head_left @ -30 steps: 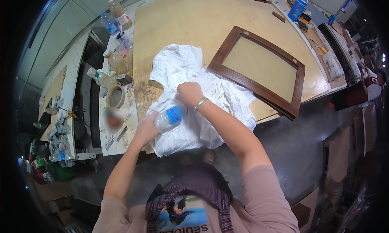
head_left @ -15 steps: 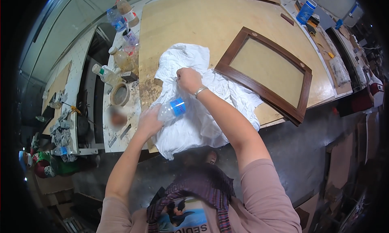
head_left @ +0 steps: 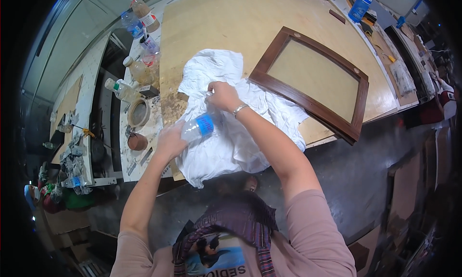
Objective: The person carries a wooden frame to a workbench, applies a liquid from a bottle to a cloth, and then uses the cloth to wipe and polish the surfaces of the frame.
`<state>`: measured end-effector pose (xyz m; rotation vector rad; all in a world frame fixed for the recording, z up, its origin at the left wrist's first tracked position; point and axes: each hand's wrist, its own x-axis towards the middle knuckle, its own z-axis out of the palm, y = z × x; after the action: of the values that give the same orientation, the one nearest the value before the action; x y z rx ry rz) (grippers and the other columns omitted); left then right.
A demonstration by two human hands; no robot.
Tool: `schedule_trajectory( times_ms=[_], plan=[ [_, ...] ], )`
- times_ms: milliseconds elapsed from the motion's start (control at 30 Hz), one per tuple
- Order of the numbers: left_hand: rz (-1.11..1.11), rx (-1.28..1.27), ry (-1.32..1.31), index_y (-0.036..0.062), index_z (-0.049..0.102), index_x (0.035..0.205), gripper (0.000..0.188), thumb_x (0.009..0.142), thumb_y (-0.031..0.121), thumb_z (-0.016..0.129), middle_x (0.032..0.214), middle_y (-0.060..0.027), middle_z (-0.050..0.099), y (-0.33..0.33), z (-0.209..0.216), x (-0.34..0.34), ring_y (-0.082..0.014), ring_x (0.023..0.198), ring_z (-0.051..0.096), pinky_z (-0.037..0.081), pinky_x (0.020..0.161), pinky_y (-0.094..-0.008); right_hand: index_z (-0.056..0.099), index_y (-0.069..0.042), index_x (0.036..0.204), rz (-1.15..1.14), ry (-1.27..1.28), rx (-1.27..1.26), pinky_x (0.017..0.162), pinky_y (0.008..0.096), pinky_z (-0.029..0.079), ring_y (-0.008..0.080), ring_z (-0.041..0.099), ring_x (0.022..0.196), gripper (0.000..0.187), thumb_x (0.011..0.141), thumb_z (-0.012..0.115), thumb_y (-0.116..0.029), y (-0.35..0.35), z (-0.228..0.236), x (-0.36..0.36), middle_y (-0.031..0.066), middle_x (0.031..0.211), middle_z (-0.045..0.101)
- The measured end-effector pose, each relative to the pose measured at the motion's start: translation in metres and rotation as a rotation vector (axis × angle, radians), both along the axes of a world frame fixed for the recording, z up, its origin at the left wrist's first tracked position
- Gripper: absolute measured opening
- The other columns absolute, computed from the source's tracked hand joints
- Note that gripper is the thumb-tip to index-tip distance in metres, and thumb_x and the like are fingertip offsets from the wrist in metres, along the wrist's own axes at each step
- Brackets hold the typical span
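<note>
A clear plastic bottle (head_left: 191,131) with a blue label lies tilted in my left hand (head_left: 172,141), whose fingers wrap round its base end. My right hand (head_left: 223,97) is closed in a pinch just beyond the bottle's far end, above a crumpled white cloth (head_left: 211,156). Whatever sits between those right fingers is hidden. The cloth spreads under both hands and reaches over the table's near edge. To the right, a brown wooden frame (head_left: 315,106) rests partly against the cloth.
A large tan board (head_left: 207,21) covers the worktable. Along its left side stand several bottles, including a brown-filled one (head_left: 144,14) and a yellowish jar (head_left: 139,71), plus a round dish (head_left: 139,113) and a reddish-brown pot (head_left: 137,141). A blue jug (head_left: 360,7) stands far right.
The whole view has shifted slightly. My left hand still holds the bottle, and my right hand stays pinched near its far end, with little visible change.
</note>
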<state>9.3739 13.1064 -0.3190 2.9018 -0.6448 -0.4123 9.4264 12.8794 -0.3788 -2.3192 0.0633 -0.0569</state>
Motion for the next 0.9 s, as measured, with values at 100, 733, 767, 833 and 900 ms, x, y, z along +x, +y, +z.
schedule_trajectory(
  times_ms=[100,733,767,833,900],
  plan=[
    [-0.011,-0.033,0.064,0.0023,0.054,0.123,0.06,0.066,0.018,0.064,0.113,-0.0228,0.06,-0.009,0.003,0.002,-0.0386,0.108,0.054,0.042,0.095,-0.0415,0.067,-0.009,0.099,0.011,0.001,0.018,0.08,0.0392,0.051,0.0321,0.065,0.092,0.032,0.069,0.064,-0.02,-0.003,0.004,-0.009,0.0142,0.097,0.068],
    [0.044,-0.073,0.114,0.004,0.056,0.12,0.062,0.062,0.017,0.073,0.105,-0.0241,0.063,0.001,0.01,0.005,-0.0387,0.101,0.058,0.046,0.089,-0.0428,0.058,-0.005,0.111,-0.104,-0.469,-0.099,0.086,0.0412,0.046,0.035,0.055,0.097,0.042,0.071,0.068,-0.012,-0.032,0.034,-0.122,0.0165,0.103,0.057],
    [0.05,-0.087,0.121,0.0043,0.056,0.12,0.062,0.062,0.017,0.073,0.105,-0.0241,0.063,0.007,0.008,0.005,-0.0388,0.101,0.058,0.046,0.089,-0.0427,0.058,-0.004,0.109,-0.105,-0.485,-0.065,0.085,0.0407,0.046,0.0346,0.055,0.097,0.04,0.07,0.068,-0.01,-0.031,0.036,-0.134,0.0162,0.103,0.057],
    [0.03,-0.117,0.107,0.0048,0.056,0.121,0.063,0.062,0.017,0.073,0.105,-0.0241,0.063,0.012,0.004,0.004,-0.0387,0.101,0.058,0.046,0.089,-0.0424,0.059,-0.004,0.106,-0.107,-0.509,0.005,0.084,0.0398,0.046,0.0337,0.055,0.097,0.038,0.069,0.068,-0.006,-0.027,0.035,-0.161,0.0156,0.103,0.057],
    [-0.017,-0.157,0.06,0.0052,0.055,0.122,0.064,0.062,0.017,0.072,0.104,-0.024,0.063,0.008,0.001,0.005,-0.0385,0.101,0.058,0.046,0.09,-0.0421,0.06,-0.003,0.102,-0.137,-0.525,0.026,0.082,0.0393,0.046,0.0333,0.055,0.096,0.035,0.068,0.068,-0.002,-0.022,0.029,-0.189,0.0154,0.103,0.057]
  ],
)
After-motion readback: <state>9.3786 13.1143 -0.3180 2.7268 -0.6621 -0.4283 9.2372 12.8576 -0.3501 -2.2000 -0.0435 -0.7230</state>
